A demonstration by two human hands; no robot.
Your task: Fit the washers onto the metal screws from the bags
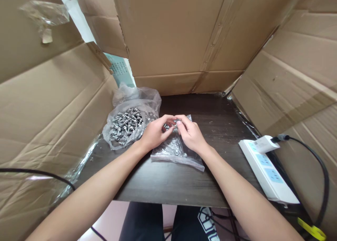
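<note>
Both hands meet mid-tabletop (216, 121): left hand (154, 134) and right hand (191, 134) each pinch-grip small screw (176, 122) over flat baggie (175, 151). Big open bag (131, 123) of screws just left. Power strip (268, 172) at right.

A: How many bags are on the table (163, 184)?

B: Two. One open bag (131, 119) at the left, heaped with small metal parts (125, 125), far too many to count. One flat bag (176, 150) in the middle, with a few parts inside; perhaps three or four, though the plastic glare blurs them.

A: Hands?

B: Two, a left hand (154, 134) and a right hand (191, 135), both over the flat bag.

A: Anything electrical?

B: One power strip (268, 170) with one plug (267, 143) in it, and two black cables: one cable (319, 170) at the right, one cable (34, 172) at the left.

A: Cardboard?

B: Three walls: left (47, 104), back (179, 37), right (295, 76).
</note>
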